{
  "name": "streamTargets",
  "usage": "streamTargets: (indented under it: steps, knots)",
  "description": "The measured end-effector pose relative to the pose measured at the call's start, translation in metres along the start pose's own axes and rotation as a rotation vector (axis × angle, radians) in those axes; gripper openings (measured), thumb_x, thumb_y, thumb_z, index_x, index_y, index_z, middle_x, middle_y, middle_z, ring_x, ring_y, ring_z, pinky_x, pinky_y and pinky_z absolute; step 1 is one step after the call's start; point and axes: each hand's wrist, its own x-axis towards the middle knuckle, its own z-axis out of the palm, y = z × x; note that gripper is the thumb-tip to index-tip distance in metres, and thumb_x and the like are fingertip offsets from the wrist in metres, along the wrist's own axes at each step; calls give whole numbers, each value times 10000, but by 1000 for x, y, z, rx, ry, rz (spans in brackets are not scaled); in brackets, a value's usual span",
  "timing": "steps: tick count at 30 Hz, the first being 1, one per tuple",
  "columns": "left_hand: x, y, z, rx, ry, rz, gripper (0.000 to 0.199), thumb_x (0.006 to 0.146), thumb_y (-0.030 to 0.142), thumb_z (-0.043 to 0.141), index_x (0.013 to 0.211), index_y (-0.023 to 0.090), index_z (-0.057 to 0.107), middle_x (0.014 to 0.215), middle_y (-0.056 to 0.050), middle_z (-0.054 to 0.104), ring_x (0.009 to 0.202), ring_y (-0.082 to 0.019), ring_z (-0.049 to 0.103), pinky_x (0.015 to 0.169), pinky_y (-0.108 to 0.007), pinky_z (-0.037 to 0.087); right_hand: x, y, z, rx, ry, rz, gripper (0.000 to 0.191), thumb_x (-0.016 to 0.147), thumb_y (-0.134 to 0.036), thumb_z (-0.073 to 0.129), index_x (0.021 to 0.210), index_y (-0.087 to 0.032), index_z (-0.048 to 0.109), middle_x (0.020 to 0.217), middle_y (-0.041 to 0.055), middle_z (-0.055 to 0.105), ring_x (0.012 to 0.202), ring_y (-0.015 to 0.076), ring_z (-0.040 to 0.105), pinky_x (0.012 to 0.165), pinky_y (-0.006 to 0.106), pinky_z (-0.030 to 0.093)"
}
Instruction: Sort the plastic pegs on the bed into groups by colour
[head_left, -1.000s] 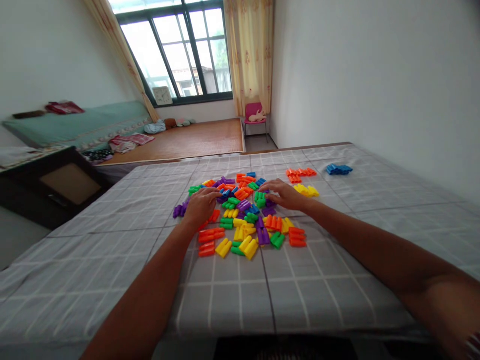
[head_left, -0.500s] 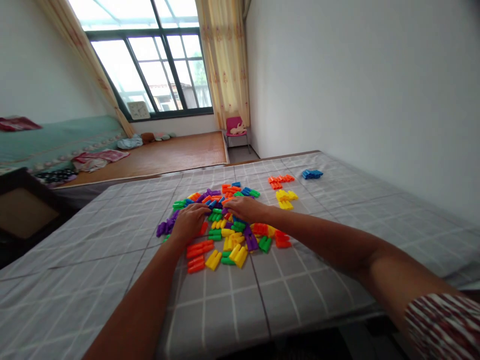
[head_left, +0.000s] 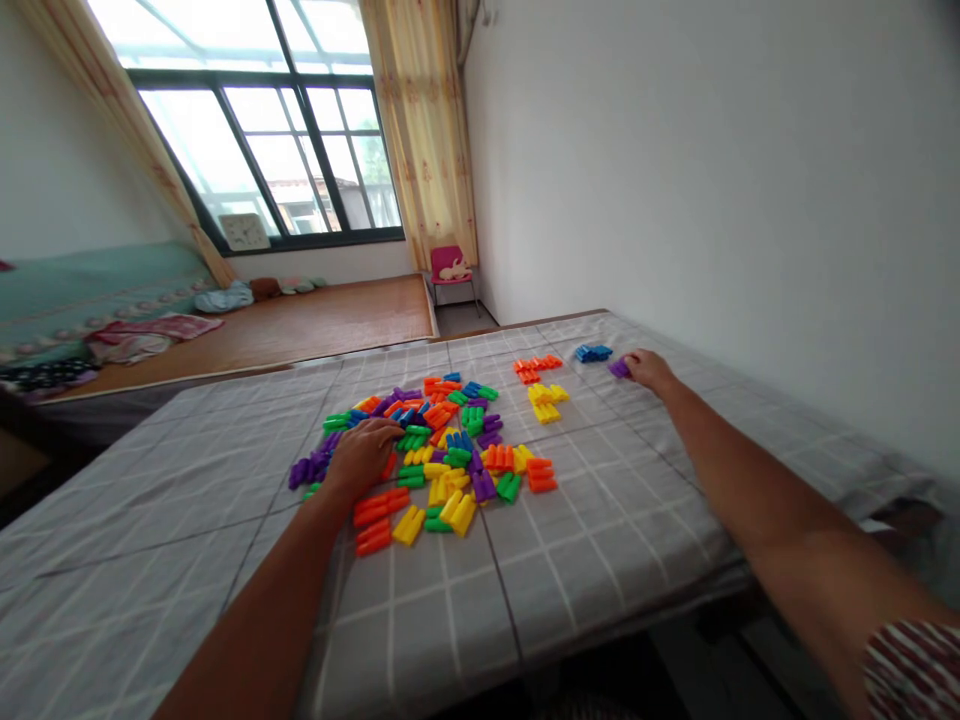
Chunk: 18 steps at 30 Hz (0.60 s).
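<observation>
On a grey checked cloth (head_left: pixel 420 600) lies a mixed pile of orange, yellow, green, blue and purple plastic pieces (head_left: pixel 442 480). My left hand (head_left: pixel 364 452) rests on the pile's left part, fingers bent over green and orange pieces; whether it grips one is hidden. Farther right, my right hand (head_left: pixel 649 369) is closed on a purple piece (head_left: pixel 619 368) at the cloth, just right of a blue group (head_left: pixel 593 353). An orange group (head_left: pixel 537 368) and a yellow group (head_left: pixel 547 402) lie between the pile and my right hand.
A white wall (head_left: pixel 675 180) runs along the right side. Beyond the cloth are a low bed (head_left: pixel 352 315) with clothes on it, a pink chair (head_left: pixel 448 266) holding a soft toy, and a window with curtains.
My right hand has moved from the pile to the far right, beside the blue group, with a purple piece in its fingers. My left hand stays at the pile. The view has shifted slightly right.
</observation>
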Motion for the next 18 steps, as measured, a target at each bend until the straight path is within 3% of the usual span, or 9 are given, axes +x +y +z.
streamTargets:
  steps: [3,8,12,15,18]
  knots:
    - [-1,-2,1,6,1,-5,325,848,227,443,1002,233,729,1141,-64,696,1076,-232,623,980,-384,476,-1,16,14,-18,-4,58,284,936,-354,535,1158,-195,611,1199,99,601,1005,201,603,856,376,519]
    - [-2,-7,2,-12,6,-6,324,840,233,446,993,243,731,1138,-58,698,1080,-229,624,985,-386,476,13,40,37,-130,-45,126,291,908,-358,477,938,-175,700,927,122,707,821,221,649,690,306,472]
    - [-1,-6,0,-27,-1,-4,320,836,249,448,988,250,730,1133,-54,701,1074,-230,629,987,-388,476,24,63,46,-149,-33,99,344,872,-438,497,1004,-192,697,999,116,714,872,230,653,708,303,462]
    - [-1,-4,-2,-27,-8,-14,322,837,257,446,990,247,729,1137,-58,699,1080,-233,625,990,-389,474,26,74,53,-82,-107,1,476,759,-513,634,1099,-182,665,1069,105,702,909,227,651,749,293,476]
    - [-1,-1,-5,-23,-13,-15,329,840,251,440,997,234,728,1136,-67,698,1079,-235,624,985,-388,476,25,76,60,-67,-114,-64,553,715,-477,684,1164,-159,628,1114,120,684,928,229,646,783,298,477]
